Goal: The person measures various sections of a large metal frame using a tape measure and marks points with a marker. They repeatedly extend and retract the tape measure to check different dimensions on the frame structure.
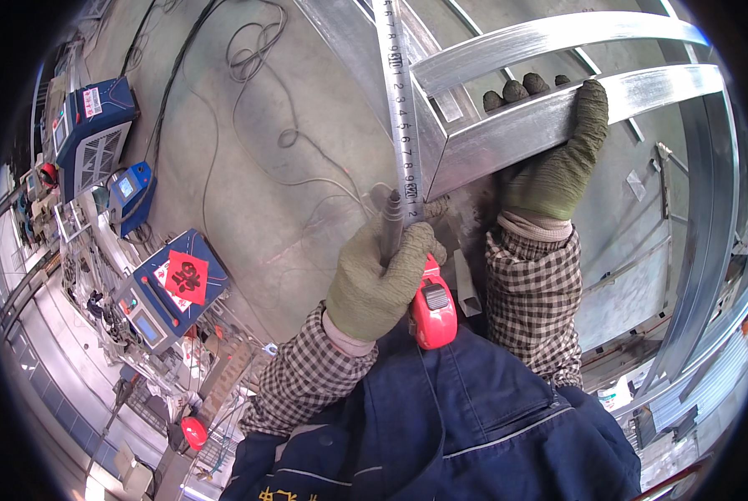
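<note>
Head view looks down on a galvanised steel frame (549,117) of square tubes, which serves as the landmark. Gloved in green knit, the left hand (382,280) is closed around a grey marker pen (390,221) and a red tape measure case (432,311), just below the frame's near corner. The marker's tip points up toward that corner. From the case, the tape blade (400,92) runs straight up along the frame's left end, lying against the metal. At the frame's nearest tube the right hand (557,163) grips from below, fingers (524,86) curled over the tube's top edge and pressed tight. Left of the frame, on the concrete floor (248,167), stand blue welding machines (94,125) with loose cables (257,50) trailing between them.
</note>
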Available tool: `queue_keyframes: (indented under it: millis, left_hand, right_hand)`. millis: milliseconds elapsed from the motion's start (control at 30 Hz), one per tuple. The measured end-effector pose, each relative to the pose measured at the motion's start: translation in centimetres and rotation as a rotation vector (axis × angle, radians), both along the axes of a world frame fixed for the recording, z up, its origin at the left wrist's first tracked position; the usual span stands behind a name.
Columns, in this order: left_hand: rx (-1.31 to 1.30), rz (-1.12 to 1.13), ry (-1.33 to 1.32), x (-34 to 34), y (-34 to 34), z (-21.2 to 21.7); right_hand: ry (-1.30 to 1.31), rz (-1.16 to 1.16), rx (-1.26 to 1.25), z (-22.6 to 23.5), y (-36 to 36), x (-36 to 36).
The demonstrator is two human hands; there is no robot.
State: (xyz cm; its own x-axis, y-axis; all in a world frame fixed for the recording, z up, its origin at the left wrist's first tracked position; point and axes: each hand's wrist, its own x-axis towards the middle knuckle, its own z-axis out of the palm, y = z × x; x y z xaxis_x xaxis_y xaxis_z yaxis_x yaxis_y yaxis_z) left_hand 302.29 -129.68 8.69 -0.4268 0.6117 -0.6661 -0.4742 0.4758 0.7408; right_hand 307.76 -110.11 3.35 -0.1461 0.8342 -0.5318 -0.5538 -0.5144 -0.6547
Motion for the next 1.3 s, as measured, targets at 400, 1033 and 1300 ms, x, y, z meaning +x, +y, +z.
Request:
queue_keyframes:
  millis: [400, 1033, 1300]
  left_hand:
    - [0.062, 0.053, 0.076, 0.62, 0.42, -0.05]
    - [0.081, 0.013, 0.095, 0.34, 0.04, -0.37]
    - [0.089, -0.016, 0.085, 0.2, -0.12, -0.51]
  right_hand:
    - [-0.01, 0.009, 0.014, -0.33, 0.5, -0.49]
    - [0.071, 0.007, 0.024, -0.16, 0.35, -0.78]
    - [0.036, -0.015, 0.006, -0.39, 0.42, -0.73]
